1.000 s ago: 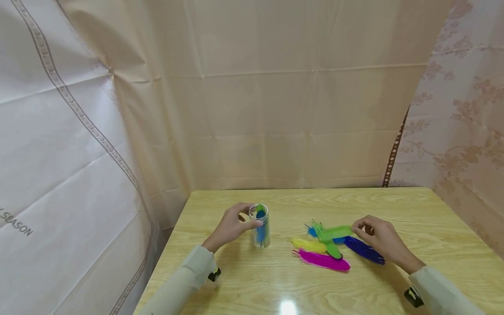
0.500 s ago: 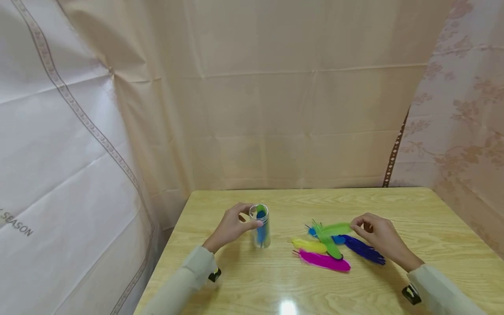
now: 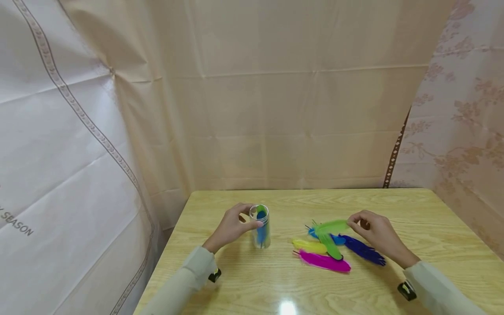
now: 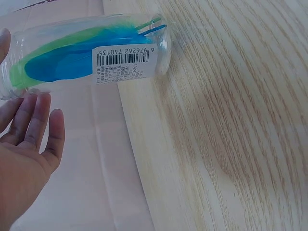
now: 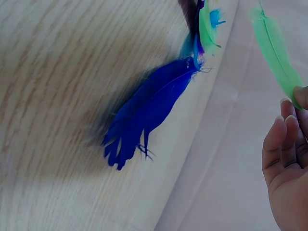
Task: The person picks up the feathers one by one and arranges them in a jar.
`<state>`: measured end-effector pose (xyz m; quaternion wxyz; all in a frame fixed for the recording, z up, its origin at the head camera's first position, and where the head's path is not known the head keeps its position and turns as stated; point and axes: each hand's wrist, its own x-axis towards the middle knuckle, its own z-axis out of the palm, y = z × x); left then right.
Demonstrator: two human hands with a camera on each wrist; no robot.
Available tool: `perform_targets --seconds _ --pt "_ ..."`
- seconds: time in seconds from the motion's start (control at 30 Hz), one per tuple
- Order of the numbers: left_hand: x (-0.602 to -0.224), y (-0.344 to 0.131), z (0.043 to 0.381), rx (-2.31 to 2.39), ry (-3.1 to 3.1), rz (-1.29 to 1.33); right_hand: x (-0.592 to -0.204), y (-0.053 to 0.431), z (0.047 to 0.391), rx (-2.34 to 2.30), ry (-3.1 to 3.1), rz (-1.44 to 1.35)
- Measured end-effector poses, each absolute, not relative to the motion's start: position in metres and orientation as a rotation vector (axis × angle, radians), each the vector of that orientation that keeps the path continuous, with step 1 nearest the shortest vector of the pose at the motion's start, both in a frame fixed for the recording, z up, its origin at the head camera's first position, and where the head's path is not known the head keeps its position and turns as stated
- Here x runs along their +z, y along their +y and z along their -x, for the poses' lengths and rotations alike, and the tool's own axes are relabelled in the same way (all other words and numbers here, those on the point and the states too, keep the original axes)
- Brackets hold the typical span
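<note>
My left hand (image 3: 231, 225) grips a clear jar (image 3: 266, 239) near its rim, thumb in front and fingers behind. The jar stands upright with a blue feather (image 4: 57, 62) and a green feather (image 4: 18, 76) inside, quills down; a barcode label (image 4: 124, 62) is stuck on its side. To the right, my right hand (image 3: 378, 234) pinches another green feather (image 5: 274, 50) by its soft tip, quill pointing away. Below it lie a second green feather (image 3: 332, 249), a light blue one (image 3: 337, 239) partly covered, a dark blue one (image 3: 364, 251), a yellow one (image 3: 309, 246) and a magenta one (image 3: 324, 261).
The wooden table (image 3: 236, 284) has its back edge close to a hanging beige cloth (image 3: 252, 109). Pale patterned sheets hang at the left and right. A small black device (image 3: 407, 290) is at the right wrist, another (image 3: 215, 275) at the left.
My right hand has moved slightly up and to the left, raising the pinched green feather off the pile so more of the feathers below show. My left hand and the jar have stayed put.
</note>
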<state>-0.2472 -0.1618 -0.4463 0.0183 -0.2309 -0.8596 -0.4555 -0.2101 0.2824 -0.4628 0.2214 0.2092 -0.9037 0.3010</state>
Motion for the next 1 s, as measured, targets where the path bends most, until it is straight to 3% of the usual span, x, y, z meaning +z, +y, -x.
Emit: perform_targets --seconds 1.0 --pt "-0.444 -0.161 0.246 -1.419 -2.666 0.716 -0.448 0.258 0.226 0.839 -2.443 -0.617"
